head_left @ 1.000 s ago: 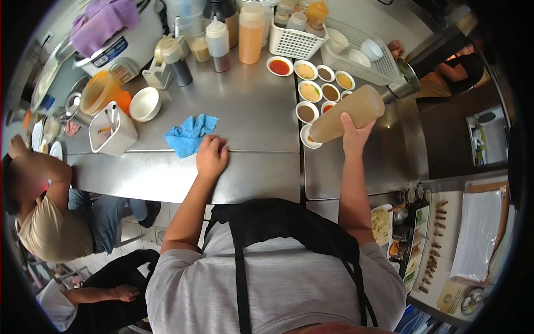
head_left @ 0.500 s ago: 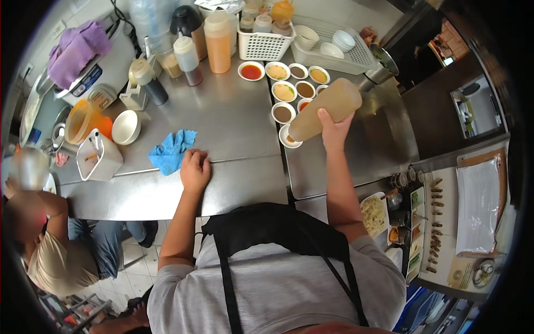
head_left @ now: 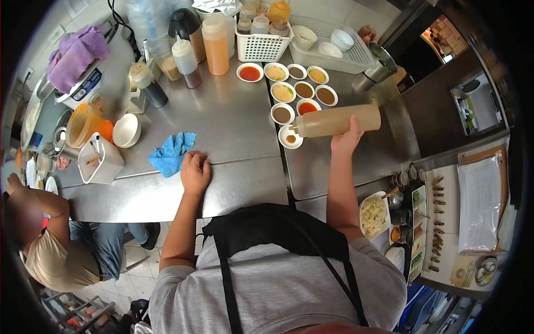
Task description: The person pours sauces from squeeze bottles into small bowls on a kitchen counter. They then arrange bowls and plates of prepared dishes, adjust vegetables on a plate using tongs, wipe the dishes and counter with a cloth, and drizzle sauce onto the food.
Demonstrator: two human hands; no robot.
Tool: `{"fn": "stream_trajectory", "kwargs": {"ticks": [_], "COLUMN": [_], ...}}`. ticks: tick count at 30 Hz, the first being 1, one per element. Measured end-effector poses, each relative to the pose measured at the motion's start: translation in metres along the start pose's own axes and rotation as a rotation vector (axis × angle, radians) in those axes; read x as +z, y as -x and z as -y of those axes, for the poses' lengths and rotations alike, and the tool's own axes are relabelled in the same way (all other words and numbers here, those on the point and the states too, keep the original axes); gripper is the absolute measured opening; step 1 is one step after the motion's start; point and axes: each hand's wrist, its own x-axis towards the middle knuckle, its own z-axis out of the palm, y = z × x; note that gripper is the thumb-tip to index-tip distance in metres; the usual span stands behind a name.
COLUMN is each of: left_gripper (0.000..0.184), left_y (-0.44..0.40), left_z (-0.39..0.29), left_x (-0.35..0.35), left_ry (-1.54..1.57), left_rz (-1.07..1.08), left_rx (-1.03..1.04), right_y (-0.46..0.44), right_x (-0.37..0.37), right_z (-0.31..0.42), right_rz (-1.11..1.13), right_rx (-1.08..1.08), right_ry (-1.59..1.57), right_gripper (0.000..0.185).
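My right hand [head_left: 347,138] is wrapped round a large squeeze bottle [head_left: 334,120] of tan-brown sauce, tipped almost level with its nozzle to the left. Below the nozzle sits a small white sauce dish [head_left: 290,137] with a little brown sauce in its middle. Behind it are several more filled dishes, among them a brown one [head_left: 282,114] and a red one [head_left: 307,107]. My left hand [head_left: 196,173] rests on the steel counter, holding nothing, its fingers loosely bent and a little apart. Beside its fingertips lies a crumpled blue cloth [head_left: 171,154].
Squeeze bottles [head_left: 216,47] and a white basket [head_left: 264,44] line the back. A drainer tray [head_left: 334,53] holds bowls. At left are a white container [head_left: 100,160], an empty bowl [head_left: 127,131] and an orange tub [head_left: 86,127]. A seated person [head_left: 61,253] is at lower left.
My right hand has tilted the bottle from a steep slant to nearly level, its nozzle lifting off the dish, where brown sauce now shows. My left hand has stayed in place.
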Motion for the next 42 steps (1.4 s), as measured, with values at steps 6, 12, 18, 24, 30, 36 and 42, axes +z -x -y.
{"fn": "stream_trajectory", "kwargs": {"ticks": [6, 12, 18, 24, 30, 36, 42], "left_gripper": [0.01, 0.011, 0.039, 0.077, 0.076, 0.071, 0.068], "left_y": [0.0, 0.001, 0.007, 0.003, -0.013, -0.02, -0.022], "left_z": [0.001, 0.009, 0.012, -0.02, -0.009, 0.027, 0.072], "left_x": [0.001, 0.003, -0.007, -0.031, -0.083, -0.183, -0.204], "left_ry": [-0.006, 0.033, 0.13, 0.574, 0.595, 0.762, 0.472], "left_rz": [0.008, -0.041, 0.062, 0.016, -0.235, -0.308, -0.309], "left_rx": [-0.015, 0.047, 0.028, 0.163, 0.382, -0.012, -0.164], "right_y": [0.007, 0.046, 0.109, 0.161, 0.226, 0.249, 0.272], "right_x": [-0.021, 0.025, 0.072, 0.086, 0.137, 0.136, 0.142], "right_z": [0.0, -0.001, -0.017, -0.055, -0.068, -0.147, -0.189], "right_rz": [-0.074, 0.098, 0.373, 0.459, 0.767, 1.361, 1.493], "right_rx": [0.384, 0.554, 0.803, 1.074, 1.353, 0.427, -0.447], "right_ry": [-0.287, -0.411, -0.32, -0.109, 0.131, 0.949, 1.494], "right_gripper": [0.042, 0.048, 0.051, 0.052, 0.064, 0.041, 0.054]}}
